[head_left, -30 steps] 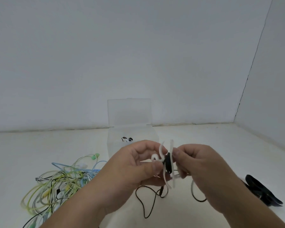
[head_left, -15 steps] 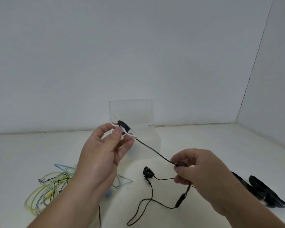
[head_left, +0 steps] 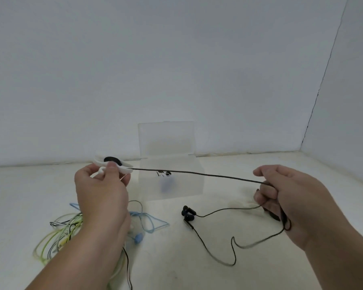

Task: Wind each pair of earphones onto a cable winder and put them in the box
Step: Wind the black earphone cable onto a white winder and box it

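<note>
White cable winder [head_left: 113, 164], pinched in the left hand's [head_left: 102, 197] fingers, is held up left of the clear box [head_left: 182, 187]. Its black earphone cable [head_left: 197, 174] runs taut to the right hand [head_left: 285, 195], fingers curled round it. Steady tension should seat each turn neatly.

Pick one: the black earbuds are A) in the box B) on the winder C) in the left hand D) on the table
D: the earbuds lie on the table before the box; their cable runs up through the right hand to the winder in the left hand.
</note>
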The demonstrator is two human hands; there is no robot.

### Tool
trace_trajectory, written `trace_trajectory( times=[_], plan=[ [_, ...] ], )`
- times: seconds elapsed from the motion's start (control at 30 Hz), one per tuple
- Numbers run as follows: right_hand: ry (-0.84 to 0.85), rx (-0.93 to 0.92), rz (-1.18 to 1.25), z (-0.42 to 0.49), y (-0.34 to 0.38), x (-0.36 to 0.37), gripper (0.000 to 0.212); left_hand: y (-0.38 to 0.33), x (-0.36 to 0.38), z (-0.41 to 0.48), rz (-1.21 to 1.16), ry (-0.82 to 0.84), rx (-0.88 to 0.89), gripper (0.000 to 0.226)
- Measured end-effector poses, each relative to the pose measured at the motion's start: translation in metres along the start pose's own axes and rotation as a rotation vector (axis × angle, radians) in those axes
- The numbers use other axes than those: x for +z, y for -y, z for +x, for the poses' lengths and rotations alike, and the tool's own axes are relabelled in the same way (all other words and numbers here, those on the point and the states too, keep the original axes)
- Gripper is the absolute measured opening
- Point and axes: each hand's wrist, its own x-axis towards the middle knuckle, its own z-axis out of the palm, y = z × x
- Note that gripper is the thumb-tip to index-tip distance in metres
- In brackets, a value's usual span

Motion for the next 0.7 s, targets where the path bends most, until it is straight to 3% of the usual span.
trace_trajectory(
  times=[0.13, 0.27, 0.33, 0.43, 0.5, 0.57, 0.63, 0.7],
  plan=[
    [0.141, -0.025, -0.117, -0.001, 0.004, -0.007, 0.010, -0.001, -0.002, 0.002, 0.040, -0.047, 0.019, 0.019],
    [-0.094, -0.214, -0.578, 0.004, -0.004, -0.011, 0.031, -0.002, 0.000, 0.002, 0.026, -0.046, 0.035, 0.018],
    [-0.187, -0.268, -0.800, 0.006, -0.008, -0.010, 0.038, -0.002, 0.003, -0.001, -0.002, 0.068, -0.011, 0.015],
    [-0.172, -0.319, -0.937, 0.005, -0.012, -0.006, 0.052, 0.000, 0.007, -0.014, -0.038, 0.430, -0.155, 0.009],
    [0.004, -0.379, -0.782, -0.002, -0.012, 0.004, 0.049, 0.002, 0.007, -0.026, -0.009, 0.687, -0.208, 0.016],
    [0.318, -0.277, -0.547, -0.013, -0.013, 0.018, 0.044, 0.001, 0.005, -0.036, 0.030, 0.870, -0.226, 0.028],
    [0.566, -0.123, -0.418, -0.022, -0.016, 0.028, 0.033, -0.001, 0.005, -0.043, 0.037, 0.955, -0.232, 0.031],
    [0.619, -0.129, -0.471, -0.028, -0.017, 0.033, 0.011, -0.002, 0.004, -0.044, 0.054, 0.935, -0.217, 0.029]
  ],
)
